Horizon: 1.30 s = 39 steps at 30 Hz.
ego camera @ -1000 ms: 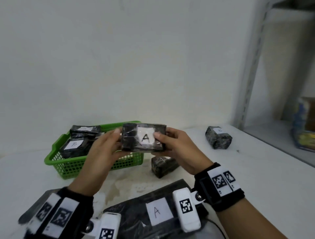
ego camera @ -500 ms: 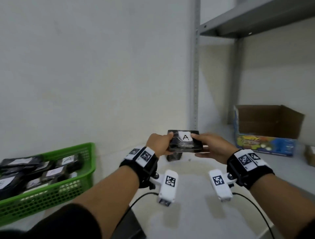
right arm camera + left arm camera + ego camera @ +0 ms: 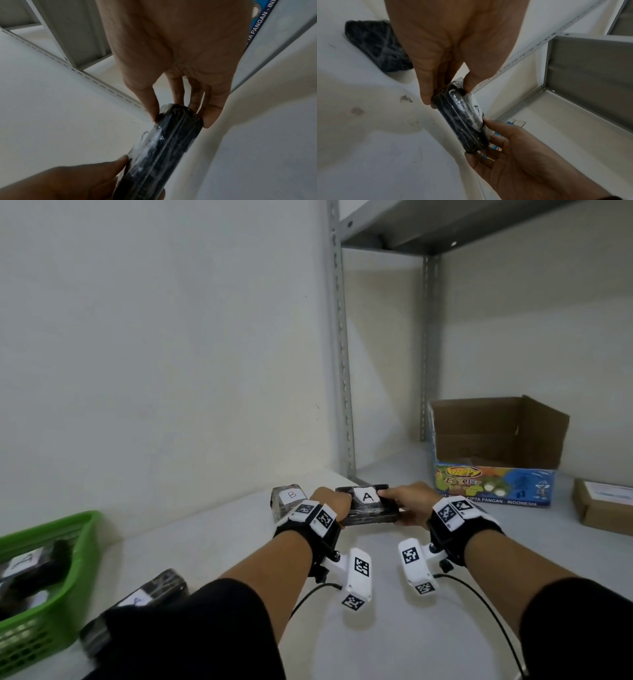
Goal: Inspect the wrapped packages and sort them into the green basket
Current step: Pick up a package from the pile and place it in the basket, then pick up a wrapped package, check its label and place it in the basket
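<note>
The green basket (image 3: 73, 546) at the near left holds several dark wrapped packages. A cardboard box (image 3: 496, 450) stands open on the shelf, far right. Above the desk (image 3: 219, 542), the package marked A (image 3: 368, 505) hangs between both grips: left hand (image 3: 330, 503) pinches its left end, right hand (image 3: 409, 503) its right end.

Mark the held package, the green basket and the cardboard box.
held package (image 3: 368, 497), head view, on its white A label.
green basket (image 3: 84, 546), head view, on its right wall.
cardboard box (image 3: 496, 440), head view, on its inner back wall.
</note>
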### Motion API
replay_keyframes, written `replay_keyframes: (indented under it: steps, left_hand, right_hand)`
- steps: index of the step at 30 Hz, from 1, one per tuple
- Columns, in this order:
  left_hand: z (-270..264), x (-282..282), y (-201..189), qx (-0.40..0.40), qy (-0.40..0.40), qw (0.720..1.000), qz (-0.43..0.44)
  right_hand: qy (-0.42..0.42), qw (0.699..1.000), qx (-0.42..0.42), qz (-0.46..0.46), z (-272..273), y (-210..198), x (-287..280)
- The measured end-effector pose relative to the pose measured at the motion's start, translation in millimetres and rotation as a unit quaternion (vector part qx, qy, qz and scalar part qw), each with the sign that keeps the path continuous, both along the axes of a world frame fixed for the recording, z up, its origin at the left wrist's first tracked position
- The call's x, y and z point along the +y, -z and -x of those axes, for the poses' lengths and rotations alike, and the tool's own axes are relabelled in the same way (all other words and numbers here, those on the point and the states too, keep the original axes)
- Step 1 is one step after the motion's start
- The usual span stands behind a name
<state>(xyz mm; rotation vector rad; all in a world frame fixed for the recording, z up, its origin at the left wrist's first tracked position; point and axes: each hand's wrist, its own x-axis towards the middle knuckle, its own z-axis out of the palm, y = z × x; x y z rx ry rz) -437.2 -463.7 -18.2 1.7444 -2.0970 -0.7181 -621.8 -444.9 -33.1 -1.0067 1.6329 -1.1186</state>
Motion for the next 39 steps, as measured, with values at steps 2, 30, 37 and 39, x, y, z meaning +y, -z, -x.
replay_keyframes:
  steps: [2, 30, 37, 39]
  left_hand:
    - [7, -7, 7, -0.047, 0.011, 0.999, 0.009]
    - [8, 39, -35, -0.182, 0.010, 0.977, 0.110]
    - [-102, 75, -83, -0.018, -0.090, 0.992, 0.083]
    - [-143, 94, -95, -0.030, -0.106, 0.989, 0.098]
  right_hand:
    - [0.004, 1.000, 0.012, -0.006, 4, 6, -9]
    - [-0.017, 0.973, 0.220, 0.068, -4, -4, -26]
    - [-0.060, 0.953, 0.190, 0.229, -72, -50, 19]
    - [-0.101, 0.945, 0.183, 0.254, -104, -60, 33]
